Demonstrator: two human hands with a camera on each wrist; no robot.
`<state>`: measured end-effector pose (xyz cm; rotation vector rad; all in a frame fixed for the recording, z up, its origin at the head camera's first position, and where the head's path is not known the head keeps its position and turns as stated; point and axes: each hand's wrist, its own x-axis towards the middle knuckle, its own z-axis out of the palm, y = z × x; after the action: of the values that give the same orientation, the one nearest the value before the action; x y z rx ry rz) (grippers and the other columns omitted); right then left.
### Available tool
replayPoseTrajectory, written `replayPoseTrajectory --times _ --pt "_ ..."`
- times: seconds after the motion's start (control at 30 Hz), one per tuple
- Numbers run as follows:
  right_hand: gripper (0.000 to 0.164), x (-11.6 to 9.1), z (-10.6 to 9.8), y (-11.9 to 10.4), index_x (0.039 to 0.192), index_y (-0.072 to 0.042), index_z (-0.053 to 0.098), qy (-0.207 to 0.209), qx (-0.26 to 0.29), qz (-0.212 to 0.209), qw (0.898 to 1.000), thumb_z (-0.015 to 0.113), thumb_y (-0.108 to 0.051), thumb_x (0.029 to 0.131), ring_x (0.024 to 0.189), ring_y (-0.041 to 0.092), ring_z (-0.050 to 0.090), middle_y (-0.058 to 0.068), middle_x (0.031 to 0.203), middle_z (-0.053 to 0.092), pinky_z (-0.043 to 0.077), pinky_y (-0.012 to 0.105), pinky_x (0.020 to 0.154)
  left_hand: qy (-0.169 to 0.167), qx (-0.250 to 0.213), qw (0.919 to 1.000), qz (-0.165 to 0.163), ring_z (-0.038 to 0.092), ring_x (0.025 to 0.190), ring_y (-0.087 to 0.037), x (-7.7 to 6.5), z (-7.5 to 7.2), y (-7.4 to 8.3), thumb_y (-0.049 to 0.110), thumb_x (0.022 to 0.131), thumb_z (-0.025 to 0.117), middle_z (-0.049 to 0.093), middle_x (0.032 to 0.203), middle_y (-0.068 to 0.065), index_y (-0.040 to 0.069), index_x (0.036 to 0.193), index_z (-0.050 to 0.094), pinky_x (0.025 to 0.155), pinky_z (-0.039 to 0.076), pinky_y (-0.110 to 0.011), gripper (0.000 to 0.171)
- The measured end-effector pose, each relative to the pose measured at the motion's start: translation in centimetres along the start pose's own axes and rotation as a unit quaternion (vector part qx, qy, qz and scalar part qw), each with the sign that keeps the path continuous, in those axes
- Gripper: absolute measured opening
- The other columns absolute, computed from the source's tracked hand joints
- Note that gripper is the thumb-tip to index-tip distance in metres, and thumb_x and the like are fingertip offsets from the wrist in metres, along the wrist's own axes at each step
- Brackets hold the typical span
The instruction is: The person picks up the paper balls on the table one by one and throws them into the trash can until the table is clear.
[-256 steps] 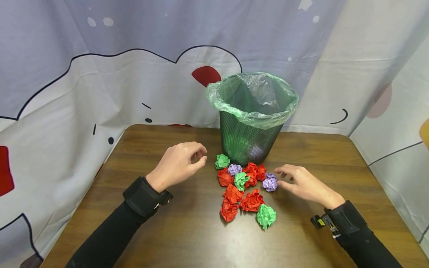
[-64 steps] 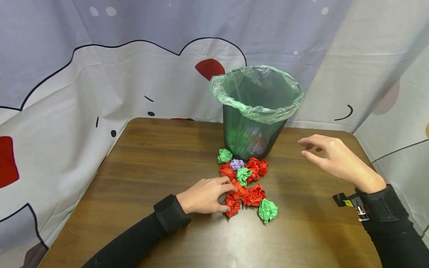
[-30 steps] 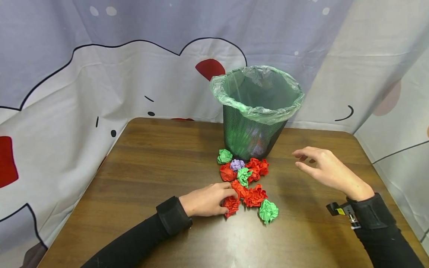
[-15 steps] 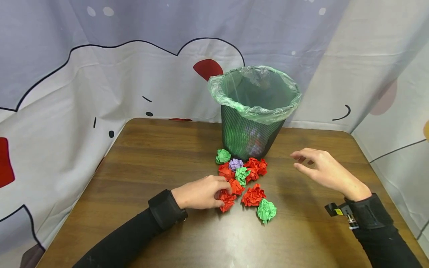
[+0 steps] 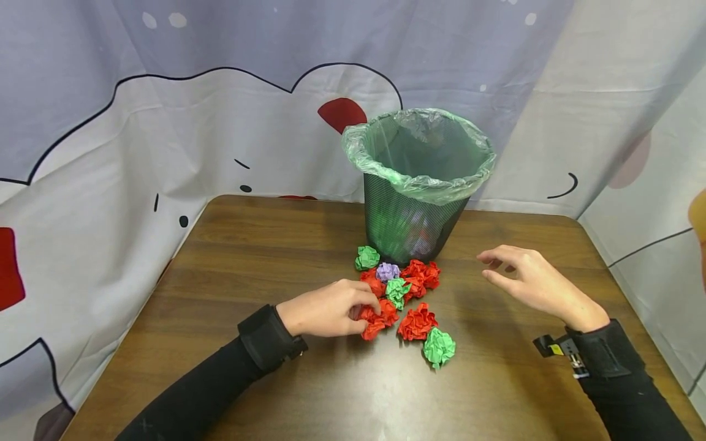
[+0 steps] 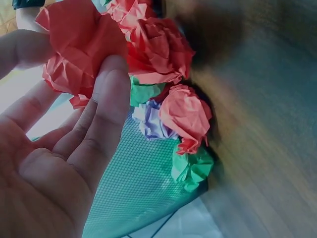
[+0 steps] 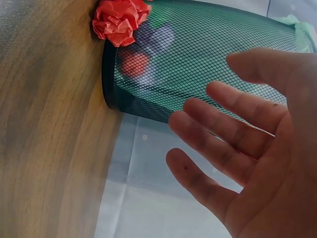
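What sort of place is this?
Probably a staged tabletop setup indoors, though the wider room is out of view. Patterned cloth hangs right behind the wooden table, and a lined bin stands on the tabletop beside crumpled paper balls.

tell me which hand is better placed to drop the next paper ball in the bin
Probably the left hand: it pinches a red paper ball, while the right hand hovers beside the bin, holding nothing.
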<state>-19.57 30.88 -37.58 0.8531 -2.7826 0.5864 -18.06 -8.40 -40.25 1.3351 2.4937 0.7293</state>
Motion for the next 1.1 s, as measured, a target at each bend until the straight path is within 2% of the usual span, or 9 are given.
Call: replayPoseTrajectory --times 0.33,0.63,0.77,0.97,1.1 --pt "0.024 -0.2 0.2 0.2 0.117 -0.012 0.070 -0.002 0.002 0.004 1.000 0.070 -0.013 0.093 0.089 0.005 0.062 -0.004 0.104 0.071 0.057 0.036 0.077 0.021 -0.011 0.9997 0.004 0.052 0.071 -0.005 0.1 -0.9 0.1 0.013 0.085 0.062 0.058 0.095 0.011 0.020 0.110 0.072 0.064 0.044 -0.019 0.027" --pt "0.024 -0.4 0.5 0.3 0.117 -0.011 0.071 -0.001 0.004 0.009 1.000 0.070 -0.014 0.093 0.088 0.005 0.063 -0.004 0.104 0.072 0.057 0.038 0.077 0.053 -0.019 0.9981 0.023 0.054 0.068 -0.004 0.3 -1.9 0.4 0.011 0.086 0.062 0.060 0.098 0.010 0.018 0.109 0.071 0.063 0.047 -0.020 0.026" --pt "0.024 -0.5 0.5 0.2 0.117 -0.010 0.070 -0.003 0.007 0.013 1.000 0.070 -0.015 0.094 0.089 0.006 0.063 -0.004 0.104 0.072 0.057 0.040 0.078 0.076 -0.013 0.9965 0.032 0.056 0.070 -0.006 0.6 -2.8 0.6 0.010 0.086 0.062 0.062 0.102 0.007 0.016 0.112 0.071 0.066 0.049 -0.021 0.029" --pt "0.024 -0.6 0.7 0.2 0.117 -0.010 0.070 -0.007 0.011 0.014 1.000 0.070 -0.015 0.094 0.089 0.005 0.062 -0.005 0.104 0.071 0.056 0.032 0.078 0.123 0.014 0.9912 0.048 0.060 0.075 -0.013 1.3 -4.5 0.9 0.010 0.086 0.059 0.063 0.106 0.006 0.016 0.113 0.071 0.070 0.050 -0.023 0.030" --pt "0.024 -0.7 0.9 0.2 0.117 -0.011 0.070 -0.011 0.014 0.016 1.000 0.070 -0.014 0.094 0.089 0.005 0.063 -0.005 0.104 0.071 0.056 0.030 0.078 0.161 0.032 0.9847 0.057 0.059 0.075 -0.010 1.7 -6.1 1.2 0.011 0.088 0.060 0.064 0.108 0.005 0.014 0.113 0.071 0.069 0.050 -0.022 0.028"
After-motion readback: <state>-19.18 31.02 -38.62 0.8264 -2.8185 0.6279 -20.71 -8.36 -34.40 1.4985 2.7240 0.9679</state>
